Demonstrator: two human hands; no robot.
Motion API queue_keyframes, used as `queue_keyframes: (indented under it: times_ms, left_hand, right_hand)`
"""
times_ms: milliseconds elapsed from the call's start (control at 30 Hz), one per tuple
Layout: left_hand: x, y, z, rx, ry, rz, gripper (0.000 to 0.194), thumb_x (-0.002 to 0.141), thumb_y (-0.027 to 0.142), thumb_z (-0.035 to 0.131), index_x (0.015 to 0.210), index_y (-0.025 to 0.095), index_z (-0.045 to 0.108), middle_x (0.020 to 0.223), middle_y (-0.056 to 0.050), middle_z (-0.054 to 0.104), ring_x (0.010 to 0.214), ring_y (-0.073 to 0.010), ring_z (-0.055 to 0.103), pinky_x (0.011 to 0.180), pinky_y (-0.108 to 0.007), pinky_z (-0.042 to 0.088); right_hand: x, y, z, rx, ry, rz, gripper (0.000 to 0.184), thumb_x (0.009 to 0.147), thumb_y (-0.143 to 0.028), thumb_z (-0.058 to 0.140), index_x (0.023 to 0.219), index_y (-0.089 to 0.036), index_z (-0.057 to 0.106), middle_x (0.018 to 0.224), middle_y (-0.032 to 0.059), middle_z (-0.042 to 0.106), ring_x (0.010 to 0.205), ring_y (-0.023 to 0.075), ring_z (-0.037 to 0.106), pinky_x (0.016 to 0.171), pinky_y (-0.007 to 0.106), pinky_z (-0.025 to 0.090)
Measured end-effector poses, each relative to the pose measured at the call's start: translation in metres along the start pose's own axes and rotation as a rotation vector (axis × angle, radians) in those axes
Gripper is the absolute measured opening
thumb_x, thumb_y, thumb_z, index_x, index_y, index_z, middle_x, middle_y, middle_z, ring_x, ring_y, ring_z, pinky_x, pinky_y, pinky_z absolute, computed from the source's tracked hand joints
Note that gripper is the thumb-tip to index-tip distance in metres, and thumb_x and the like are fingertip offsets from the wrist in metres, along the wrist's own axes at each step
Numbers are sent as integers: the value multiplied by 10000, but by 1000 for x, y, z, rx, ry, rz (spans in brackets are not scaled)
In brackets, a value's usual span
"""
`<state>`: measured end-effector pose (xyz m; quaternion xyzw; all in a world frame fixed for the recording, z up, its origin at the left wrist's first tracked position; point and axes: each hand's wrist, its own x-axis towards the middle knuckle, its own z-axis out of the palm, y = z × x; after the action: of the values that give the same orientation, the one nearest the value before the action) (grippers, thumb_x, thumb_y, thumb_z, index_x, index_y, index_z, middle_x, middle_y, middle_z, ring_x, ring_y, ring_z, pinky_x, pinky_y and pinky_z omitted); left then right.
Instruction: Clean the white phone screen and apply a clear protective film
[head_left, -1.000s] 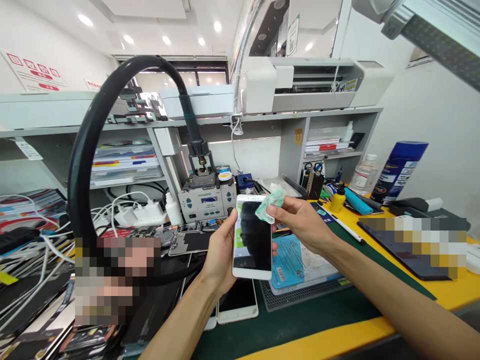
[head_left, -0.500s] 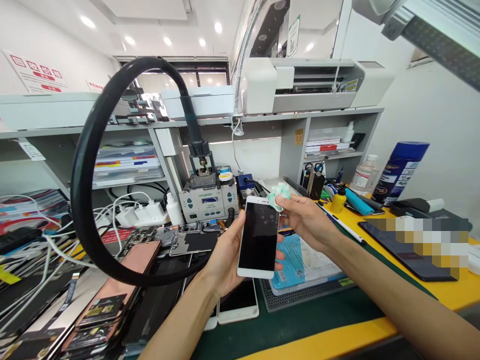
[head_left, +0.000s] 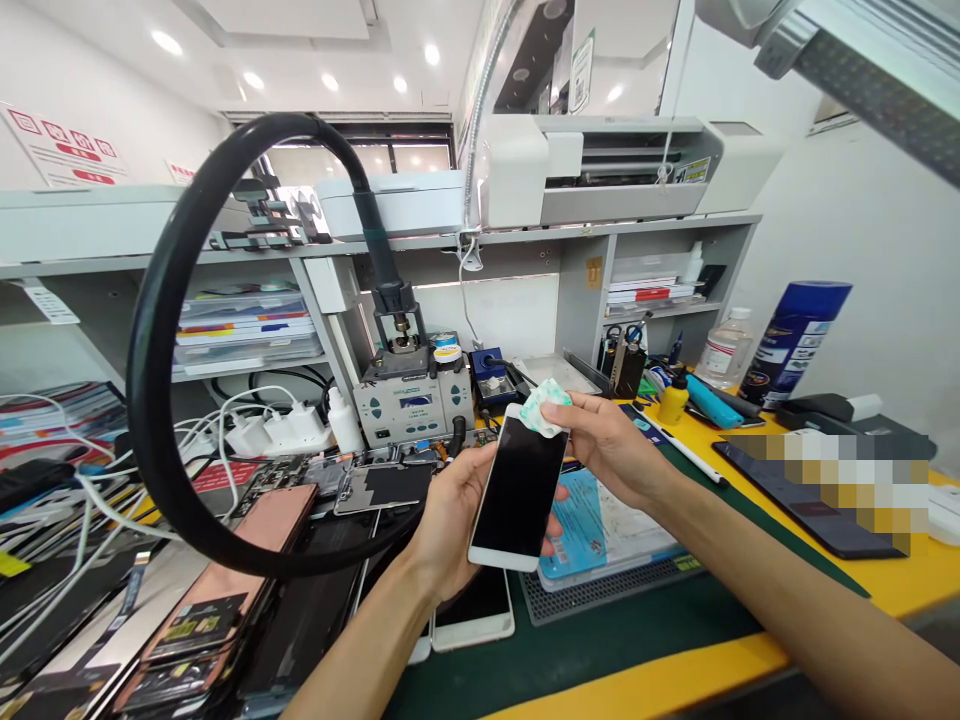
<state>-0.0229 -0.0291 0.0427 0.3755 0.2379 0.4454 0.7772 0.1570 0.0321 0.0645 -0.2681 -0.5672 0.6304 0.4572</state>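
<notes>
A white smartphone (head_left: pixel 517 500) with a dark screen is tilted in my left hand (head_left: pixel 454 510), whose fingers wrap behind it and show at its right edge. Between the thumb and fingers of my right hand (head_left: pixel 611 440) is a crumpled white and green wipe (head_left: pixel 545 408). The wipe lies against the top end of the phone and covers its upper right corner. Below, another white phone (head_left: pixel 480 612) lies on the dark green mat (head_left: pixel 600 650), partly hidden by my left hand.
A hot air station (head_left: pixel 412 405) with a thick black hose (head_left: pixel 154 400) looping to the left stands behind. Dismantled phones (head_left: pixel 255 530) crowd the left. A clear plastic case (head_left: pixel 645 535) with a blue packet (head_left: pixel 574 530) lies right of the phone. A dark tablet (head_left: pixel 787 500) and blue spray can (head_left: pixel 795 340) are farther right.
The wipe has moved left over the top of the screen, hiding the corner. The phone has tilted clockwise and dropped slightly. Spots seen on the screen earlier no longer show.
</notes>
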Motion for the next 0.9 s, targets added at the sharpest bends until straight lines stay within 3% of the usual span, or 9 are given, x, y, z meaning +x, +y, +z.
queue_keyframes:
  times_ms: [200,467,667,900]
  left_hand:
    - [1,-3,3,57,44,-25,482,954,449,422,1120,86,693,917,-166,728,687,-239,690,615,-324,530]
    - [3,-8,3,158,130,11,425,942,453,480,1132,129,679,990,-134,720,769,-231,690,673,-316,516]
    - [3,-8,6,228,221,93,396,910,444,561,1128,136,680,1003,-118,711,847,-228,668,658,-281,482]
    - [4,-10,3,251,232,122,411,928,464,528,1150,153,680,1034,-104,701,857,-204,642,686,-279,455]
  right_hand:
    - [-2,-1,2,-115,1,24,340,778,-485,747,787,-161,644,751,25,641,668,164,570,613,295,415]
    - [-5,2,4,-199,18,-23,425,796,-557,707,682,-184,540,635,-9,544,574,144,495,562,299,385]
    - [-3,7,5,-303,112,-136,404,810,-574,687,872,-184,605,806,21,624,726,175,562,672,305,430]
    - [0,12,9,-409,202,-159,538,791,-623,674,1073,-173,590,1112,98,661,919,220,599,758,317,458]
